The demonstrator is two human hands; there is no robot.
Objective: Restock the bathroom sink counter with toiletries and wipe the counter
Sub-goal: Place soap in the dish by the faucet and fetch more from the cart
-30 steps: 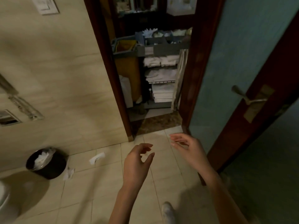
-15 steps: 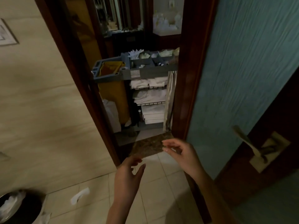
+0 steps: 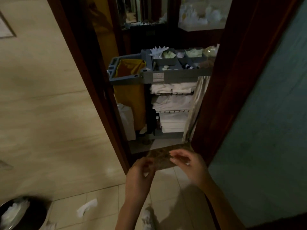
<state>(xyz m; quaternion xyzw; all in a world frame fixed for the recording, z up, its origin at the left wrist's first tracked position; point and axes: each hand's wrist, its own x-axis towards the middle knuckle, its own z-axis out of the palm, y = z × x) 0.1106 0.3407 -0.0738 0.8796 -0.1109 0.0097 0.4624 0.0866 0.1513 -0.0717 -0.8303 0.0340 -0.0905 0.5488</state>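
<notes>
Both bare forearms reach forward and down, low in the view, with the hands close together but not touching. The left hand (image 3: 139, 176) shows its back to the camera, its fingers (image 3: 146, 165) loosely bent inward and grasping nothing. The right hand (image 3: 187, 165) sits slightly higher and farther forward, its fingers (image 3: 176, 157) pointing left, relaxed and empty. Both are smeared by motion blur, so finer detail cannot be told.

The hands hover over the mottled brown stone threshold (image 3: 163, 157) where the beige tiled floor (image 3: 167, 188) meets a doorway. Beyond the doorway stands a grey plastic housekeeping cart (image 3: 176, 77), well apart from the hands. Its top tray is split into compartments, and the small toiletries (image 3: 187, 66) lie in these, too dim to identify singly. Below the tray, folded white towels (image 3: 172, 100) fill three wire shelves. A yellow fabric bag (image 3: 131, 97) hangs at the cart's left end.

The dark red-brown wooden door frame (image 3: 93, 90) borders the opening, and its right post hides the cart's right end. A teal textured door panel (image 3: 265, 113) fills the right side. On the left is a beige tiled wall (image 3: 41, 113). A round black waste bin (image 3: 25, 214) holding crumpled white paper sits at the lower left, and a white paper scrap (image 3: 87, 207) lies on the floor near it. A white shoe (image 3: 147, 218) shows between the forearms.
</notes>
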